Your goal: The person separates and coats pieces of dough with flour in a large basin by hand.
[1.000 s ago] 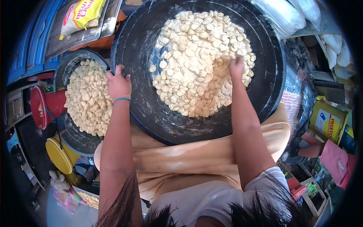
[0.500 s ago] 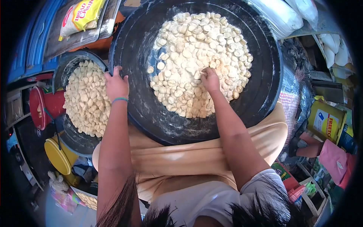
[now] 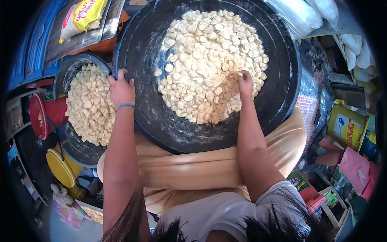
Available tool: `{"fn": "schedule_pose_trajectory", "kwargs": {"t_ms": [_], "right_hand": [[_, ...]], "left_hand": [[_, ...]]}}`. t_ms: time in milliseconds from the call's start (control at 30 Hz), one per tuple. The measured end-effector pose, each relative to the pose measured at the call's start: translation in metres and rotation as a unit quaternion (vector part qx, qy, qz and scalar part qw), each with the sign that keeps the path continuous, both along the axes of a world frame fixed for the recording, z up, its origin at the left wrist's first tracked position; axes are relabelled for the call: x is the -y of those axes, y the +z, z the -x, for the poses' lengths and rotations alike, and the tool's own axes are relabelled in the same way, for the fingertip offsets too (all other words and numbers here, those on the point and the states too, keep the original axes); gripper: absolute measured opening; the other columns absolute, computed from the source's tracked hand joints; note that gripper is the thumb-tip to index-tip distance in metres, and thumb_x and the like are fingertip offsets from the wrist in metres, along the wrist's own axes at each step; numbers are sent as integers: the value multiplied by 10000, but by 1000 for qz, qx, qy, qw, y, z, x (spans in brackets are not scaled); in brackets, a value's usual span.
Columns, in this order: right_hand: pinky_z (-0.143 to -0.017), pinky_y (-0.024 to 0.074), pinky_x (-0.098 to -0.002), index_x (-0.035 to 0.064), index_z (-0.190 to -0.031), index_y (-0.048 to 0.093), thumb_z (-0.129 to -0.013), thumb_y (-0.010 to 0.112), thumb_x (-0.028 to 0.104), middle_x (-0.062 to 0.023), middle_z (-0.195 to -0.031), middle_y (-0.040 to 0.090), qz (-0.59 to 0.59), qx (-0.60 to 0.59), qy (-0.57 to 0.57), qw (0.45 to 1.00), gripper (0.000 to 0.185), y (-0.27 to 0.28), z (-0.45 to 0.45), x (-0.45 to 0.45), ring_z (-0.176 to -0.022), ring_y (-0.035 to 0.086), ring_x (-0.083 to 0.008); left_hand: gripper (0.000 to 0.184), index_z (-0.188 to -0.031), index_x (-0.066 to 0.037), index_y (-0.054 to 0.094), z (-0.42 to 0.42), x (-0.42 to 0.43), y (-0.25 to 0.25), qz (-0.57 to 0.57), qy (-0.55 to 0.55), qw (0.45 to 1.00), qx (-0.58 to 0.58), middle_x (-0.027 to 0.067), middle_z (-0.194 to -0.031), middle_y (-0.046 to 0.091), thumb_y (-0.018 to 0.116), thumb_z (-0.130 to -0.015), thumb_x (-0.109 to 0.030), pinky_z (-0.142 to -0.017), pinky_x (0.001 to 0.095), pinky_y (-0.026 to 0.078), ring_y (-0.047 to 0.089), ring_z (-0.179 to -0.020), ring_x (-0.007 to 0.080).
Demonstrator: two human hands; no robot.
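A wide black basin (image 3: 177, 137) rests over my lap, holding a pile of small pale round pieces (image 3: 193, 97) dusted with powder. My left hand (image 3: 122, 89) grips the basin's left rim, thumb and fingers over the edge. Above the right part of the pile is my right hand (image 3: 245, 82), its fingers drawn together; what they hold, if anything, is too small to make out. Brownish powder lies on the pieces beside those fingers. At the left, a smaller dark tub (image 3: 80, 155) holds more pale lumps (image 3: 90, 105), close to my left hand.
A yellow bread crumb bag (image 3: 82, 18) lies on trays at the upper left. Red (image 3: 38, 117) and yellow (image 3: 60, 167) buckets stand left. Filled plastic bags (image 3: 292, 18) sit upper right. On the right are a yellow container (image 3: 346, 125) and another person's limb (image 3: 328, 153).
My right hand moved left to the middle of the pile, then back right. The basin and my left hand shifted slightly left in view, with the hand still on the rim.
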State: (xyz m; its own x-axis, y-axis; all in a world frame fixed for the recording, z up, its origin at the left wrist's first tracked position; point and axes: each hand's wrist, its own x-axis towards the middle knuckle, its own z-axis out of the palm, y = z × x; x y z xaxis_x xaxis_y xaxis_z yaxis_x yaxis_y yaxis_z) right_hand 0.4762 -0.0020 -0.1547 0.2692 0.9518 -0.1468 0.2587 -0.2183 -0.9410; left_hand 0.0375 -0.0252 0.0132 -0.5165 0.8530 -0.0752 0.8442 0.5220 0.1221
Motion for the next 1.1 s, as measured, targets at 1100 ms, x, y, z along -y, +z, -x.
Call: {"fn": "schedule_pose_trajectory", "kwargs": {"t_ms": [1100], "right_hand": [[-732,484,-343,19,-899,606,-774,731,377,-128,-867,618,218,19,85,972,400,86,13,-18,-773,606,-256]], "left_hand": [[401,-1136,-290,526,-2,0,2,27,8,999,-20,147,-1208,464,714,-783,-268,-796,447,519,598,-983,373]]}}
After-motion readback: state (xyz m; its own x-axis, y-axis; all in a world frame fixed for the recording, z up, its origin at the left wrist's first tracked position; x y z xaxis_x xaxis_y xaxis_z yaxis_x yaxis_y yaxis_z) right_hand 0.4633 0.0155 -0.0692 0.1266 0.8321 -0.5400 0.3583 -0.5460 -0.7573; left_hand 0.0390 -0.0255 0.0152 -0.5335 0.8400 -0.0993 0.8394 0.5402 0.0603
